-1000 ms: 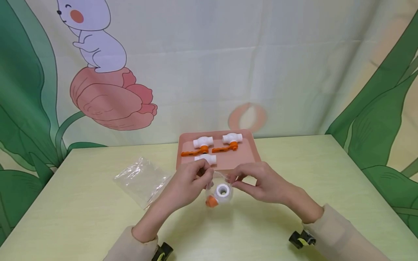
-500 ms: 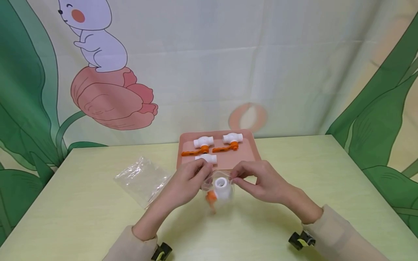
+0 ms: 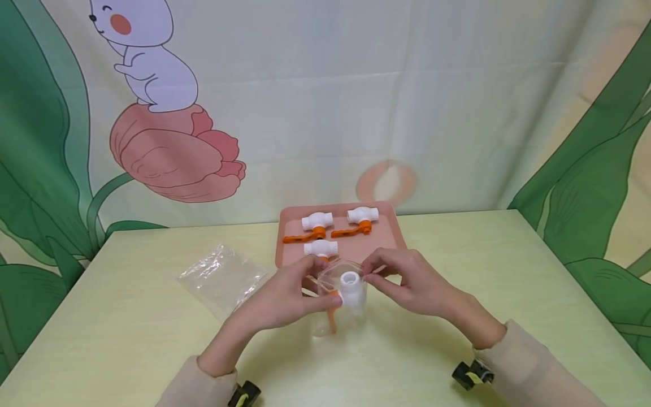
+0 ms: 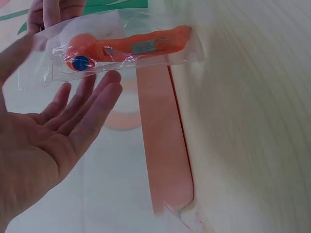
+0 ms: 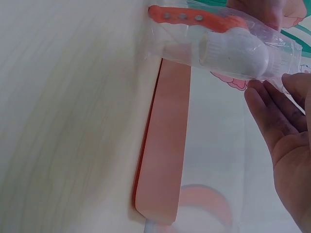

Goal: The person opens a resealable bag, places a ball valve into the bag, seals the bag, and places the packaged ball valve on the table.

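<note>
A white PVC ball valve (image 3: 352, 293) with an orange lever handle (image 4: 146, 44) is inside a clear plastic bag (image 3: 325, 328), held above the table with its mouth upward. My right hand (image 3: 407, 280) pinches the bag's upper right edge between thumb and fingers. At the other side, my left hand (image 3: 285, 294) has its thumb spread away from its fingers around the bag; the thumb lies in front of the valve. In the left wrist view those fingers (image 4: 80, 114) are extended below the bag, not curled round it.
Behind the hands is a pink tray (image 3: 373, 249) with several white valves, including one at the upper left (image 3: 317, 221), one at the upper right (image 3: 362, 215) and one lower down (image 3: 320, 249). Another clear bag (image 3: 218, 282) lies flat to the left. A printed curtain (image 3: 305, 113) hangs behind.
The bagged valve has swung from end-on to upright, its handle now pointing down. My left hand has loosened from the bag's edge and spread its thumb down across it. The right hand stays put.
</note>
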Demonstrator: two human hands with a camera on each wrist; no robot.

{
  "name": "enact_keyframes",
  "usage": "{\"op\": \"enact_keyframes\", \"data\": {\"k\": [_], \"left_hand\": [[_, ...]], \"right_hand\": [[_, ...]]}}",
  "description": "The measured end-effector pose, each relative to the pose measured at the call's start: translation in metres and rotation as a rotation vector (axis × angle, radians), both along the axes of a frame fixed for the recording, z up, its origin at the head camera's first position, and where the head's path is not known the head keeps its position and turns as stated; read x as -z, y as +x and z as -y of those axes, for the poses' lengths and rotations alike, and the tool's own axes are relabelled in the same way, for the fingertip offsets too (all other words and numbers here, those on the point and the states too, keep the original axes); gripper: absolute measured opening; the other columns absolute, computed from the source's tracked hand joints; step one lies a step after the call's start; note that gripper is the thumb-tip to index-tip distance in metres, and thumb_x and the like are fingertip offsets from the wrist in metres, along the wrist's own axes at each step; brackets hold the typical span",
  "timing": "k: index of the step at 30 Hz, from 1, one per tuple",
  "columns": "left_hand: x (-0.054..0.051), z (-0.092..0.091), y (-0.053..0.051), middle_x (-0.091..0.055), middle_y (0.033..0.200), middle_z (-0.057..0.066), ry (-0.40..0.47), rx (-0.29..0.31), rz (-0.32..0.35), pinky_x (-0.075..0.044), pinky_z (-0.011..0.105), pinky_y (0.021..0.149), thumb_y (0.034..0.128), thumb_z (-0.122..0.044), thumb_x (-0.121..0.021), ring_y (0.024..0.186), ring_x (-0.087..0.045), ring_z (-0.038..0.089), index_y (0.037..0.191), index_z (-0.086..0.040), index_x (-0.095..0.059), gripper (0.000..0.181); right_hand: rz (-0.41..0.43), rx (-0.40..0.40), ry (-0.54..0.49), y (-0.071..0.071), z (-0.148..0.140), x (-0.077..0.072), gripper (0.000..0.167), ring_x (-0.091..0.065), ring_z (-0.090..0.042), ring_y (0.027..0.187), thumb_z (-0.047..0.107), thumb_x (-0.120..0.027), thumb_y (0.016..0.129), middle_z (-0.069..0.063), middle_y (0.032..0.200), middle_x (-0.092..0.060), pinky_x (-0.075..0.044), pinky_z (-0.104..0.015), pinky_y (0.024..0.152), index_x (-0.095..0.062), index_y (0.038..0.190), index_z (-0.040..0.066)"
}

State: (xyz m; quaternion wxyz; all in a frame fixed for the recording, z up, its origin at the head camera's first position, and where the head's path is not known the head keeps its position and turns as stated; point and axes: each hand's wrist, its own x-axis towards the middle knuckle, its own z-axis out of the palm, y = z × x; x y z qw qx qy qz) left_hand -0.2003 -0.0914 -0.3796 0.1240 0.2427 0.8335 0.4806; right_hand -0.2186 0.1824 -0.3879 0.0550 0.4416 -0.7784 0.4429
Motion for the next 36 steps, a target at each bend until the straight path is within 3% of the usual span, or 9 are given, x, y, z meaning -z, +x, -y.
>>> {"op": "enact_keyframes", "data": {"k": [4,9,16,22,25,30,36], "left_hand": [[0.006,0.001,-0.003,-0.068,0.105,0.0,0.0,0.057,0.025,-0.058,0.034,0.081,0.0872,-0.024,-0.085,0.099,-0.068,0.022,0.128,-0.007,-0.057,0.052],[0.012,-0.001,-0.004,-0.067,0.105,-0.001,-0.009,0.104,-0.002,-0.057,0.035,0.078,0.0857,-0.017,-0.086,0.097,-0.067,0.024,0.129,-0.011,-0.062,0.05],[0.016,-0.006,-0.003,-0.064,0.092,-0.002,-0.049,0.073,-0.064,-0.054,0.032,0.074,0.089,-0.011,-0.081,0.09,-0.064,0.023,0.119,-0.008,-0.064,0.035],[0.017,-0.01,0.0,-0.062,0.088,-0.001,-0.07,0.041,-0.075,-0.053,0.033,0.073,0.0894,-0.011,-0.08,0.087,-0.062,0.024,0.111,-0.008,-0.064,0.027],[0.018,-0.01,0.001,-0.062,0.088,-0.001,-0.065,0.034,-0.071,-0.052,0.034,0.072,0.0897,-0.011,-0.08,0.087,-0.062,0.023,0.111,-0.009,-0.065,0.027],[0.019,-0.011,0.0,-0.063,0.089,-0.002,-0.066,0.025,-0.074,-0.053,0.034,0.073,0.0896,-0.012,-0.08,0.087,-0.062,0.022,0.109,-0.008,-0.065,0.025],[0.018,-0.013,0.001,-0.067,0.095,-0.003,-0.076,0.0,-0.072,-0.054,0.036,0.076,0.0896,-0.016,-0.081,0.09,-0.063,0.017,0.115,-0.007,-0.065,0.031]], "right_hand": [[0.005,0.005,0.005,0.0,-0.001,0.0,0.016,-0.07,-0.019,0.091,-0.004,-0.07,0.094,-0.001,0.101,-0.069,-0.06,-0.032,0.081,-0.066,0.104,0.008],[0.015,0.01,0.01,0.0,0.0,-0.001,0.014,-0.07,-0.017,0.095,-0.002,-0.069,0.096,0.0,0.104,-0.069,-0.06,-0.033,0.082,-0.066,0.106,0.007],[0.069,0.02,0.018,0.001,0.002,-0.001,0.013,-0.068,-0.017,0.098,-0.001,-0.066,0.098,0.0,0.107,-0.067,-0.059,-0.036,0.084,-0.065,0.109,0.007],[0.105,0.014,0.015,0.001,0.004,0.001,0.013,-0.066,-0.019,0.101,0.0,-0.065,0.099,0.0,0.109,-0.065,-0.059,-0.034,0.086,-0.063,0.11,0.008],[0.163,0.012,0.002,0.0,0.005,0.002,0.024,-0.065,-0.021,0.106,0.004,-0.07,0.097,-0.002,0.115,-0.063,-0.058,-0.035,0.089,-0.06,0.119,0.007],[0.282,0.051,-0.004,0.0,0.01,0.004,0.056,-0.062,-0.021,0.114,0.012,-0.079,0.092,-0.004,0.125,-0.062,-0.056,-0.038,0.093,-0.048,0.139,0.011],[0.347,0.124,0.033,0.003,0.016,0.004,0.058,-0.062,-0.019,0.113,0.021,-0.08,0.092,-0.001,0.13,-0.063,-0.054,-0.042,0.093,-0.052,0.141,0.011]]}}
